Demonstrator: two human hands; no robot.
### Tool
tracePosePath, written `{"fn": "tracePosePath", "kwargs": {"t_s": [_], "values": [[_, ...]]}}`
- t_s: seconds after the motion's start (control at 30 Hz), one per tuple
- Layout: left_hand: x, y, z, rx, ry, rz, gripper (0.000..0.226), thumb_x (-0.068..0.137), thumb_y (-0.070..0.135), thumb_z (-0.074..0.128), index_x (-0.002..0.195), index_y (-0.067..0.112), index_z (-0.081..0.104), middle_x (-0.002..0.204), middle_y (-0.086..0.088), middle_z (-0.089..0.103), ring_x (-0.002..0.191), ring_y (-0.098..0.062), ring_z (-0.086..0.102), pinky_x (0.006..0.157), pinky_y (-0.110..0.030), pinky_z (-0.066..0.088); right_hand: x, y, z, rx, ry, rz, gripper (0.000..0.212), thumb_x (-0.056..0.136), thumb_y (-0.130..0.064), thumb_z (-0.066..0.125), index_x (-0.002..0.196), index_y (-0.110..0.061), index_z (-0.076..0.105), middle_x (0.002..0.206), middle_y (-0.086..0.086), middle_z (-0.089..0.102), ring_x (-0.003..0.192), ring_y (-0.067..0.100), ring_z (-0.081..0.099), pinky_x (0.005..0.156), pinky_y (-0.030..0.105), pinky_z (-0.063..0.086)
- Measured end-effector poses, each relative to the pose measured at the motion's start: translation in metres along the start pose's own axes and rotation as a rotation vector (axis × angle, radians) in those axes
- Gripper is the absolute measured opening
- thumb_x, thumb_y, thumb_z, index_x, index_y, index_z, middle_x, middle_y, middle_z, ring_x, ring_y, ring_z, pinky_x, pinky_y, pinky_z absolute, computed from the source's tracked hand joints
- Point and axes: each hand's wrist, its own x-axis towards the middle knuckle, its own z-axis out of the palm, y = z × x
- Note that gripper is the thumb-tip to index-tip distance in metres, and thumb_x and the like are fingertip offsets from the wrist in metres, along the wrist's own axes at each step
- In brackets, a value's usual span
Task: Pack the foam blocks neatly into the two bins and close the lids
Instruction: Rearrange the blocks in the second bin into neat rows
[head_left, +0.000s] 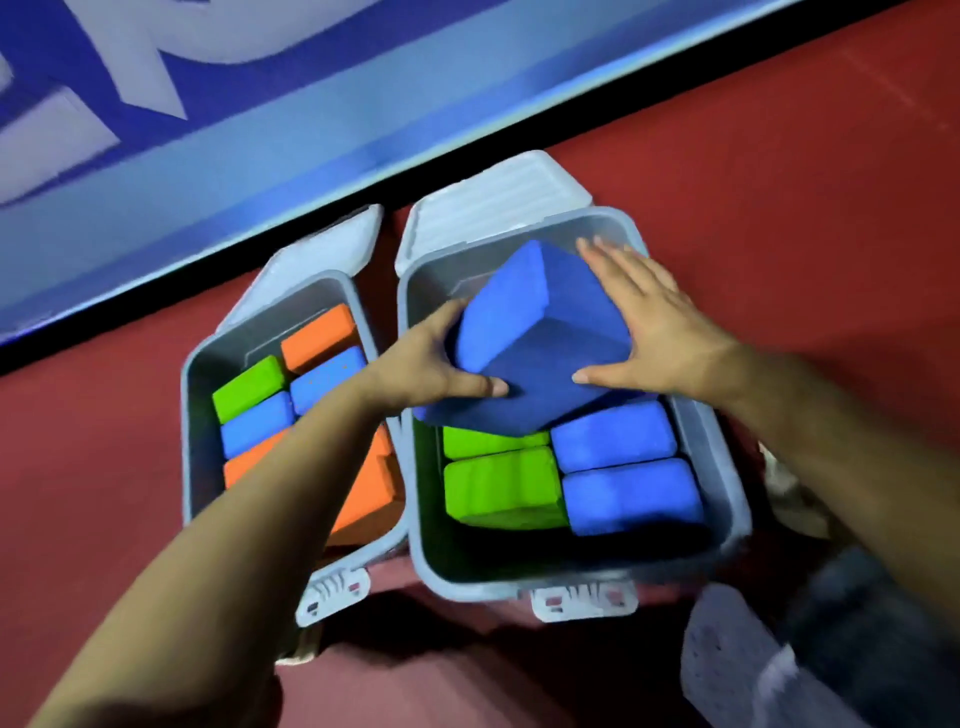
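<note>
Above the right bin (727, 499), a big blue foam block (540, 338) hangs tilted, left hand (431, 364) curled on its 9 o'clock edge, right hand (649, 332) flat at 3 o'clock, probably steering it into the gap beyond the green blocks (498, 488). At 9 o'clock, the left bin (195, 415) looks full; both lids (493, 208) stand open.

Your left hand (431, 364) and right hand (649, 332) reach forward on outstretched bare forearms, fingers spread, palms facing inward.
</note>
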Motion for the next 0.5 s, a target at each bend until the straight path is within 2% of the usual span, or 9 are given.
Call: {"fn": "tracePosePath", "kwargs": {"t_s": [0.1,0.17,0.23,0.27,0.3,0.33,0.37,0.4,0.5], "values": [[-0.064,-0.022,0.012,-0.061,-0.106,-0.1,0.092,0.056,0.035,0.089,0.136,0.024,0.044,0.132,0.01,0.057,0.124,-0.006,0.052,0.109,-0.039,0.041,-0.048,-0.04,0.035,0.102,-0.092,0.056,0.122,0.061,-0.039,0.085,0.152,-0.024,0.005,0.147,0.01,0.028,0.138,0.028,0.027,0.113,0.039,0.025],[-0.097,-0.038,0.02,-0.096,-0.141,-0.13,0.094,0.062,0.027,0.089,0.141,0.025,0.039,0.137,0.01,0.052,0.127,-0.006,0.048,0.112,-0.037,0.037,-0.08,-0.059,0.057,0.165,-0.043,0.126,0.121,0.056,-0.039,0.087,0.151,-0.028,0.013,0.14,0.008,0.034,0.131,0.029,0.035,0.109,0.042,0.032],[-0.121,-0.043,0.03,-0.074,0.012,-0.186,0.102,0.064,0.026,0.089,0.147,0.02,0.031,0.14,0.009,0.04,0.127,-0.007,0.041,0.111,-0.03,0.035,-0.108,-0.074,0.069,0.215,0.068,0.201,0.12,0.053,-0.037,0.089,0.15,-0.029,0.019,0.138,0.007,0.037,0.129,0.028,0.037,0.108,0.039,0.033],[-0.131,-0.048,0.036,-0.071,0.124,-0.23,0.1,0.066,0.027,0.088,0.147,0.016,0.03,0.135,0.006,0.039,0.122,-0.01,0.041,0.104,-0.024,0.04,-0.12,-0.079,0.071,0.232,0.133,0.235,0.118,0.053,-0.033,0.09,0.149,-0.027,0.022,0.138,0.008,0.038,0.129,0.027,0.038,0.107,0.036,0.033],[-0.137,-0.052,0.041,-0.106,0.222,-0.27,0.089,0.072,0.027,0.084,0.144,0.012,0.034,0.127,0.002,0.042,0.113,-0.012,0.046,0.09,-0.016,0.045,-0.13,-0.083,0.072,0.245,0.194,0.268,0.117,0.053,-0.03,0.091,0.149,-0.025,0.024,0.138,0.008,0.039,0.129,0.027,0.039,0.106,0.035,0.033],[-0.143,-0.061,0.048,-0.157,0.281,-0.327,0.072,0.079,0.03,0.078,0.136,0.008,0.041,0.118,-0.003,0.048,0.099,-0.013,0.052,0.075,-0.012,0.047,-0.138,-0.085,0.071,0.253,0.24,0.3,0.116,0.052,-0.028,0.091,0.148,-0.025,0.026,0.139,0.009,0.04,0.129,0.028,0.04,0.106,0.036,0.034],[-0.147,-0.072,0.054,-0.222,0.304,-0.395,0.057,0.084,0.04,0.07,0.125,0.006,0.049,0.106,-0.006,0.055,0.084,-0.014,0.055,0.065,-0.014,0.047,-0.146,-0.087,0.07,0.251,0.251,0.332,0.115,0.052,-0.027,0.091,0.148,-0.026,0.027,0.14,0.008,0.039,0.129,0.028,0.039,0.106,0.036,0.034],[-0.149,-0.084,0.06,-0.328,0.302,-0.473,0.054,0.087,0.05,0.061,0.114,0.004,0.054,0.092,-0.009,0.059,0.073,-0.016,0.055,0.06,-0.022,0.046,-0.152,-0.089,0.068,0.234,0.234,0.347,0.115,0.052,-0.027,0.091,0.147,-0.027,0.027,0.14,0.006,0.039,0.13,0.027,0.038,0.107,0.036,0.032],[-0.147,-0.106,0.079,-0.794,0.285,-0.697,0.061,0.093,0.063,0.034,0.086,0.007,0.054,0.068,-0.012,0.052,0.055,-0.021,0.048,0.054,-0.025,0.037,-0.16,-0.097,0.061,0.156,0.155,0.294,0.115,0.053,-0.026,0.091,0.147,-0.028,0.025,0.14,0.003,0.037,0.131,0.023,0.035,0.109,0.031,0.028]]}}
